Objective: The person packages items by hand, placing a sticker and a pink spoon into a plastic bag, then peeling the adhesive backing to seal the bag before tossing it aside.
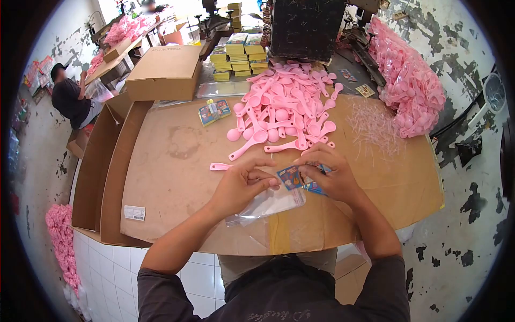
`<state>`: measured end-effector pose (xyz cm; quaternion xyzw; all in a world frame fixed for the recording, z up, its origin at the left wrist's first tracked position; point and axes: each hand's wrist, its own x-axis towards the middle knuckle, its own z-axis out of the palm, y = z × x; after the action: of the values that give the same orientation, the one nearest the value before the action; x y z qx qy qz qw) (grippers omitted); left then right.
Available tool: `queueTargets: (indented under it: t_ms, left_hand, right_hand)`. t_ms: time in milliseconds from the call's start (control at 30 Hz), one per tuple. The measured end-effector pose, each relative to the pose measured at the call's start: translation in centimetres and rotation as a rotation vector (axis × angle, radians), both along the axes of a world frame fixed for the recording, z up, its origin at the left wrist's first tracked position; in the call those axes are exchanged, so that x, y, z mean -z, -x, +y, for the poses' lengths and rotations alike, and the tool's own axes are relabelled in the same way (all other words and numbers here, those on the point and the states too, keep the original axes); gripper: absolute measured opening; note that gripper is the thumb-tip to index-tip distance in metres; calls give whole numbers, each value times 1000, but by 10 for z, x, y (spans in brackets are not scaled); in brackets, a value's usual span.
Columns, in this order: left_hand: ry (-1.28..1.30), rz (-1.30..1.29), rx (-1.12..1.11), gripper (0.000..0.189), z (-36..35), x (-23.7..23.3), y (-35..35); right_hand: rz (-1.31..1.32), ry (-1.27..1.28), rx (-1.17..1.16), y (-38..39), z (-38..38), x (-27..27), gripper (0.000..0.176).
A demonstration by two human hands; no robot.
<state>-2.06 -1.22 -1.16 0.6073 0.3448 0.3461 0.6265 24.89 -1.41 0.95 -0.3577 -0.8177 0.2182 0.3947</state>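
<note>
My right hand [333,174] pinches a small printed card [290,177] by its right side. More blue printed cards [315,188] show under and behind its fingers. Close to the card's left edge is my left hand [248,182], thumb and fingers curled together; whatever lies between them is hidden. A pink measuring spoon [219,167] pokes out behind the left hand, its other end covered. Clear plastic bags [271,206] lie flat below both hands. Just beyond the hands spreads a heap of pink spoons [292,102].
A banded card bundle [214,111] lies left of the heap, with stacked card bundles [238,53] behind. A closed carton [163,72] and an open long box [110,172] flank the left side. Bagged spoons [410,80] and plastic strips [375,126] are right. Another person [75,96] sits far left.
</note>
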Motion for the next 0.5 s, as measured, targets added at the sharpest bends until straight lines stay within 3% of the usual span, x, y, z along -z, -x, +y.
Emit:
queueTargets:
  t_ms: [67,167,267,367,500]
  left_hand:
    - [-65,62,31,42,-4,2,-1]
    - [-68,43,32,42,-7,3,-2]
    - [-41,-50,2,42,-4,-1,0]
    - [-49,-44,2,42,-6,-8,2]
    - [-71,49,36,41,-11,-5,-1]
  right_hand:
    - [-1,46,-39,12,-3,-3,27]
    - [486,399,8,28,-12,7,28]
    - [517,358,100,21,-4,8,34]
    - [315,272,65,10,4,18,38]
    - [393,297,39,31,-9,2,26]
